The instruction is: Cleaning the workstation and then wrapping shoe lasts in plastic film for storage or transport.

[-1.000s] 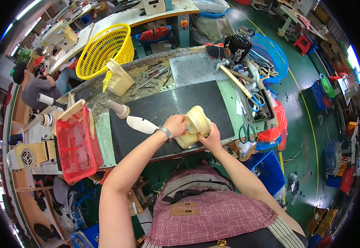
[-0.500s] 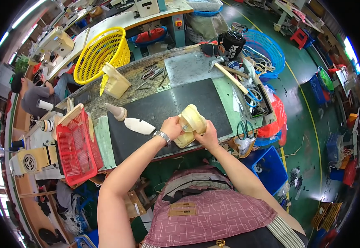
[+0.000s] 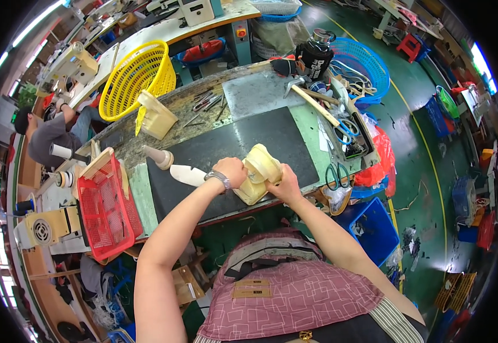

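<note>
A pale yellow, rounded hollow piece [image 3: 262, 164] with a thick rim stands over a flat yellow part [image 3: 251, 192] at the near edge of the black mat [image 3: 203, 154]. Its exact kind I cannot make out. Thumb and fingers of my right hand [image 3: 286, 184] grip it from the right. My left hand [image 3: 233, 171], a watch on its wrist, is closed against its left side; whatever those fingers hold is hidden. Beside that hand lie a white, sole-shaped piece [image 3: 188, 175] and a grey-beige cone [image 3: 158, 156].
A red basket [image 3: 109, 206] sits left, a yellow basket [image 3: 137, 80] behind. A cream block [image 3: 156, 116], hammer [image 3: 317, 106], scissors [image 3: 336, 176] and black bottle [image 3: 315, 57] stand or lie on the bench. A blue bin [image 3: 369, 231] is below right. Another person [image 3: 52, 137] sits far left.
My left hand has shifted slightly left and up, its fingers drawn back from the yellow piece's opening. My right hand still grips the piece. The whole view has shifted slightly.
</note>
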`<state>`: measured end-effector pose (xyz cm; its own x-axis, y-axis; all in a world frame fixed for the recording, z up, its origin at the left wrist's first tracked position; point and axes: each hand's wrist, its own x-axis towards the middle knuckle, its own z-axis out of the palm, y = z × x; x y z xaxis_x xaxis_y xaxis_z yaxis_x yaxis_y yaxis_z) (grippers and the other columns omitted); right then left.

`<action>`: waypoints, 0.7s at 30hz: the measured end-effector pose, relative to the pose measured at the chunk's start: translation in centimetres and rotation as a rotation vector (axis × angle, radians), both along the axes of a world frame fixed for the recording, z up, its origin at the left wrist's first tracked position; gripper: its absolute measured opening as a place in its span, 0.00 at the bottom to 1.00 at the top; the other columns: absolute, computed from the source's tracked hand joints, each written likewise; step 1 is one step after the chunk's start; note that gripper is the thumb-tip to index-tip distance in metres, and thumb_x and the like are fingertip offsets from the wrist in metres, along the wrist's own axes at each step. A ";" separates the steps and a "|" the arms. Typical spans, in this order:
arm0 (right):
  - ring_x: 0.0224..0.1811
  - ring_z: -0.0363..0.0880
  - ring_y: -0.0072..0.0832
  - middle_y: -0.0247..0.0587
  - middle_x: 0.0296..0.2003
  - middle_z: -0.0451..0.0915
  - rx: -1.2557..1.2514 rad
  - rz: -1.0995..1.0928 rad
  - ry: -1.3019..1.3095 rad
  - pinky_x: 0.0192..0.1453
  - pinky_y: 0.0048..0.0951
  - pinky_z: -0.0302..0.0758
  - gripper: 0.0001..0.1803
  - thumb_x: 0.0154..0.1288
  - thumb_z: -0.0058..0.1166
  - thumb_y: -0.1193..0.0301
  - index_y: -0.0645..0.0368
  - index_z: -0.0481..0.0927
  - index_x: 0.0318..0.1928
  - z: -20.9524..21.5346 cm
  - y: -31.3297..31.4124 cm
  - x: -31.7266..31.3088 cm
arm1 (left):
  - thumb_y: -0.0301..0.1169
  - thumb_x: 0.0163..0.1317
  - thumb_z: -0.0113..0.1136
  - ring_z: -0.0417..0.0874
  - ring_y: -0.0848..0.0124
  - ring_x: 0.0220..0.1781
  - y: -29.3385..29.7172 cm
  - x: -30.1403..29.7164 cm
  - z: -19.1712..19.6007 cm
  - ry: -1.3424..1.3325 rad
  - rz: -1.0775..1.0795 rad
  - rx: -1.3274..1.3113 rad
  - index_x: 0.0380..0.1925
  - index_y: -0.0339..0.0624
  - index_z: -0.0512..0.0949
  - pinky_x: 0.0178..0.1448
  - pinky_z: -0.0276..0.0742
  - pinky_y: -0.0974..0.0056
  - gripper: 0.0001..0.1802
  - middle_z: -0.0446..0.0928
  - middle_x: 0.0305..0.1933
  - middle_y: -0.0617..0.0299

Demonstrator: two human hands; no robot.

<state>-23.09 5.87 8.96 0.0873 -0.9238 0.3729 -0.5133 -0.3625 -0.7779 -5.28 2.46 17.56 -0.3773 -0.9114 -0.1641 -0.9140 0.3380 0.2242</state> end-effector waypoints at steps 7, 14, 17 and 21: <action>0.34 0.70 0.44 0.47 0.28 0.70 0.014 -0.012 0.029 0.37 0.39 0.70 0.18 0.40 0.59 0.69 0.62 0.67 0.31 0.0 0.2 -0.2 | 0.44 0.56 0.54 0.65 0.81 0.09 0.6 1.7 2.2 0.686 0.446 0.688 0.13 0.43 0.71 0.12 0.57 0.74 0.20 0.69 0.11 0.68; 0.34 0.70 0.45 0.48 0.27 0.70 -0.008 -0.037 0.030 0.37 0.40 0.69 0.18 0.40 0.59 0.69 0.62 0.67 0.31 -0.7 0.2 0.2 | 0.47 0.57 0.46 0.77 0.57 0.19 3.7 -2.4 -2.1 0.054 0.224 -0.255 0.14 0.42 0.75 0.23 0.72 0.56 0.23 0.75 0.17 0.51; 0.34 0.70 0.45 0.48 0.27 0.70 0.020 -0.026 0.012 0.37 0.40 0.69 0.18 0.41 0.59 0.69 0.62 0.67 0.31 -0.6 0.3 0.1 | 0.45 0.57 0.46 0.78 0.58 0.18 4.3 -2.8 -1.4 0.026 0.159 -0.254 0.17 0.42 0.74 0.23 0.72 0.57 0.20 0.74 0.15 0.53; 0.34 0.70 0.45 0.49 0.28 0.70 0.017 -0.030 0.016 0.38 0.39 0.69 0.18 0.41 0.59 0.69 0.62 0.67 0.32 -0.5 0.2 0.0 | 0.42 0.57 0.46 0.78 0.54 0.24 5.3 -1.7 -0.5 0.162 0.151 -0.139 0.22 0.39 0.74 0.28 0.73 0.54 0.17 0.75 0.18 0.50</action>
<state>-23.09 6.11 8.43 0.0656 -0.9323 0.3556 -0.5361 -0.3335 -0.7755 -7.03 7.73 17.04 -0.2461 -0.9691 0.0179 -0.9126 0.2379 0.3325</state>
